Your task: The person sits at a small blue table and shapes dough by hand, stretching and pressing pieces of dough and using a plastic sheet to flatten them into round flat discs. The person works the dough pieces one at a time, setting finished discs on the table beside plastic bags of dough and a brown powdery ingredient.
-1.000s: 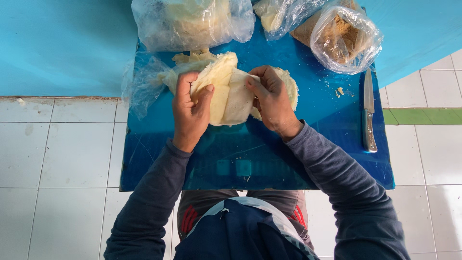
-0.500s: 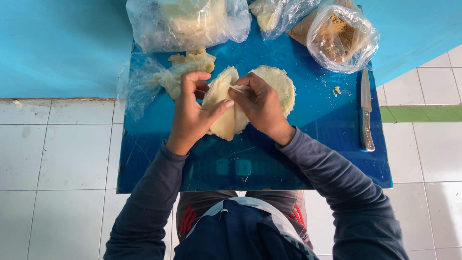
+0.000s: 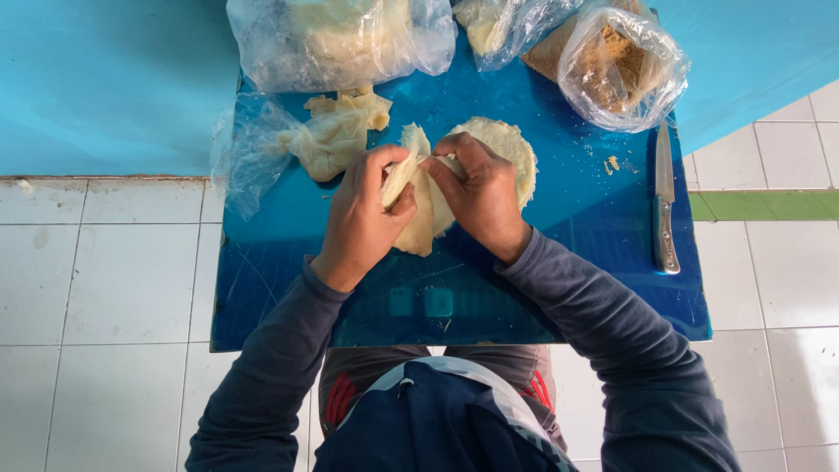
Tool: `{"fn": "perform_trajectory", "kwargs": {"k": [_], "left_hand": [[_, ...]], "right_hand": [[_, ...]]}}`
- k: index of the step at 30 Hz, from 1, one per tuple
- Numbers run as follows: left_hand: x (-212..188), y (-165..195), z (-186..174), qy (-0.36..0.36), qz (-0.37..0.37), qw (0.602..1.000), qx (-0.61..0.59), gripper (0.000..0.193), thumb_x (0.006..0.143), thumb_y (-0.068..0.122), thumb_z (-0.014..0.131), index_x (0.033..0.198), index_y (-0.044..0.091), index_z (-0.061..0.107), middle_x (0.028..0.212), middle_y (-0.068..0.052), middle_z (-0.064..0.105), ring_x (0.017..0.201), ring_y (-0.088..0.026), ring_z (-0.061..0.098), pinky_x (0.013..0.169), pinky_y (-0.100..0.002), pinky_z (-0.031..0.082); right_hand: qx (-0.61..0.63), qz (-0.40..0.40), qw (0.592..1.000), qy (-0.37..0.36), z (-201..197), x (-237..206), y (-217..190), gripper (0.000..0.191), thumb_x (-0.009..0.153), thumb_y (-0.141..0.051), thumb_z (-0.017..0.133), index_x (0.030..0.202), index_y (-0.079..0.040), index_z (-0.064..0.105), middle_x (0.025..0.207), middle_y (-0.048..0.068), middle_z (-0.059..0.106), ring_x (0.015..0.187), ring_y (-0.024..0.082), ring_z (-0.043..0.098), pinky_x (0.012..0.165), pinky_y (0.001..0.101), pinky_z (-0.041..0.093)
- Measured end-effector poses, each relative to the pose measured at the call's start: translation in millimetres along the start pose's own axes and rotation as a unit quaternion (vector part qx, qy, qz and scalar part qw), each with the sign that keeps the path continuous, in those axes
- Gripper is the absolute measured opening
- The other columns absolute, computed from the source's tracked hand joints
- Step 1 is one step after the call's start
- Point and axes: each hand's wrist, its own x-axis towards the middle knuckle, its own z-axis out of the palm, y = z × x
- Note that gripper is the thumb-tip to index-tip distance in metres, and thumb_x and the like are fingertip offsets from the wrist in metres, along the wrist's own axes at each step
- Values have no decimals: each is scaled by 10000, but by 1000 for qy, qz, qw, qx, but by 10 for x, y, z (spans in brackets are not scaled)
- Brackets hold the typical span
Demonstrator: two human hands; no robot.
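Observation:
My left hand (image 3: 365, 210) and my right hand (image 3: 479, 194) both pinch a thin pale-yellow sheet of dough or wrapper (image 3: 418, 218), holding it upright above a blue board (image 3: 542, 288). Thumbs and fingertips meet at its top edge, pulling the layers apart. Behind my right hand a round flat stack of the same sheets (image 3: 505, 144) lies on the board, partly hidden by my fingers. To the left of my left hand lies a crumpled yellowish sheet (image 3: 336, 131) on a clear plastic bag.
A knife (image 3: 666, 203) lies along the board's right edge. Clear plastic bags stand at the back: a big one with pale contents (image 3: 336, 39), a small one (image 3: 507, 26), and one with brown crumbly filling (image 3: 616, 65). White floor tiles and a blue wall surround the board.
Both hands have come closer together on the sheet, which was wide and open a second ago. It is now narrower and folded upright, and the round stack behind shows more.

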Motion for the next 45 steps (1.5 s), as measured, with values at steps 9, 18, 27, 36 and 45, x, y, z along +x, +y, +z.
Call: {"fn": "perform_trajectory", "kwargs": {"k": [9, 18, 27, 36, 45], "left_hand": [[19, -46, -52, 23, -84, 995, -48, 549, 898, 98, 809, 1339, 8, 495, 1166, -154, 642, 965, -251, 669, 793, -345, 555], [122, -373, -134, 35, -250, 910, -329, 211, 1051, 221, 702, 1152, 53, 625, 1014, 17, 644, 886, -25, 537, 744, -226, 460], [318, -558, -505, 149, -245, 764, -578, 209, 1028, 177, 698, 1183, 74, 601, 1238, -76, 690, 1162, -186, 688, 1001, -365, 597], [475, -557, -499, 177, -295, 733, -587, 264, 1004, 182, 694, 1217, 53, 606, 1257, -104, 698, 1150, -222, 709, 969, -387, 619], [533, -541, -459, 203, -334, 746, -539, 290, 961, 159, 697, 1220, 47, 629, 1219, -103, 709, 1099, -223, 726, 921, -376, 624]], "right_hand": [[29, 32, 999, 24, -40, 98, 246, 201, 1037, -169, 744, 1030, -44, 587, 841, 22, 598, 722, 68, 516, 621, 265, 448], [149, 149, 965, -155, -196, 161, 383, 344, 1009, -274, 812, 883, -13, 626, 773, -32, 449, 715, 65, 363, 565, 262, 310], [474, 235, 848, -26, -440, 367, 322, 189, 987, -230, 761, 1061, -71, 689, 990, -2, 721, 866, 75, 660, 777, 272, 570], [498, 218, 839, 32, -831, 385, 503, 135, 1062, -186, 744, 1057, -57, 705, 965, 43, 727, 831, 142, 690, 744, 318, 573], [-149, -83, 985, 36, -1047, 578, 730, 85, 1124, -133, 677, 1121, -48, 680, 1005, 125, 669, 721, 221, 599, 618, 339, 451]]}}
